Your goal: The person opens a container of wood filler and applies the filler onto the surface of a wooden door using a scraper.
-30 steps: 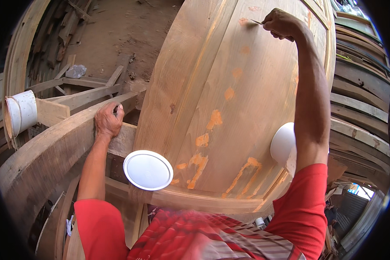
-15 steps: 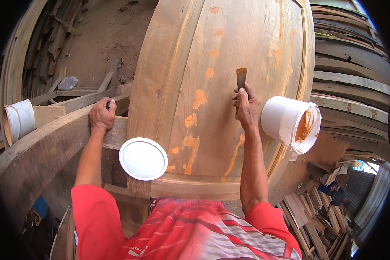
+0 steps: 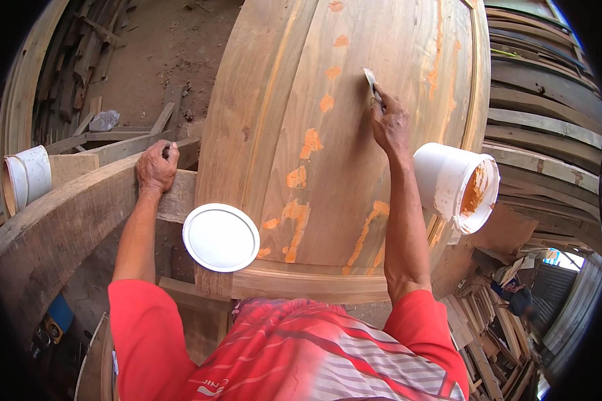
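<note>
My right hand (image 3: 390, 123) is closed round a putty knife (image 3: 370, 79), whose blade points away from me over a wooden door (image 3: 247, 134). Orange filler (image 3: 311, 142) marks the panel in patches and streaks. Just right of my right forearm, a white bucket (image 3: 441, 177) lies on its side with orange filler in it, its mouth facing right. My left hand (image 3: 156, 167) rests closed on the wooden beam beside the door. Something dark shows between its thumb and fingers, too little to name. A round white lid (image 3: 221, 237) sits at the door's near left corner.
A wide curved-looking plank (image 3: 67, 214) runs off to the left, with a white tub (image 3: 28, 179) lying at its far side. Stacked boards (image 3: 542, 130) line the right. Scrap wood (image 3: 488, 334) is piled at lower right, near a person in the background.
My right hand has moved farther up the door and turned the putty knife, so its blade now tilts left. My left hand stays on the beam. The view has shifted slightly.
</note>
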A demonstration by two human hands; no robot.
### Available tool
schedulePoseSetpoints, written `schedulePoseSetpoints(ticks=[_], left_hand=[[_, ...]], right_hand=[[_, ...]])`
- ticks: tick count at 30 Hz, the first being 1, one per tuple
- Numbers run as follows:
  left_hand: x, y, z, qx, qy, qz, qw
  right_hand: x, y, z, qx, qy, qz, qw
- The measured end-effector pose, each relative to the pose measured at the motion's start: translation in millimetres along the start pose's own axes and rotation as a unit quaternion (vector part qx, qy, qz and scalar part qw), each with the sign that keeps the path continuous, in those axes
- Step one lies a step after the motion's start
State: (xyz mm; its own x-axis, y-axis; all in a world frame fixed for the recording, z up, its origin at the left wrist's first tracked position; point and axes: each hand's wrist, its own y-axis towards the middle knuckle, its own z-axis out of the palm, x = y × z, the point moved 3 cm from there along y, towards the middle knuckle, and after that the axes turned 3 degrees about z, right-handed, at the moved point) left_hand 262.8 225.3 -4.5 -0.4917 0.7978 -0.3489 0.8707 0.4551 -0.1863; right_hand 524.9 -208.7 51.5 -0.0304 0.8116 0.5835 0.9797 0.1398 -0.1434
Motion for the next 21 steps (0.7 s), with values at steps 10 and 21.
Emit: schedulePoseSetpoints(ticks=[10, 21], left_hand=[[2, 0, 0, -0.004, 0.003, 0.014, 1.0], [-4, 1, -1, -0.01, -0.004, 0.008, 1.0]], right_hand=[[35, 12, -6, 0.082, -0.191, -0.081, 0.975], [35, 11, -5, 0.07, -0.194, -0.068, 0.976]])
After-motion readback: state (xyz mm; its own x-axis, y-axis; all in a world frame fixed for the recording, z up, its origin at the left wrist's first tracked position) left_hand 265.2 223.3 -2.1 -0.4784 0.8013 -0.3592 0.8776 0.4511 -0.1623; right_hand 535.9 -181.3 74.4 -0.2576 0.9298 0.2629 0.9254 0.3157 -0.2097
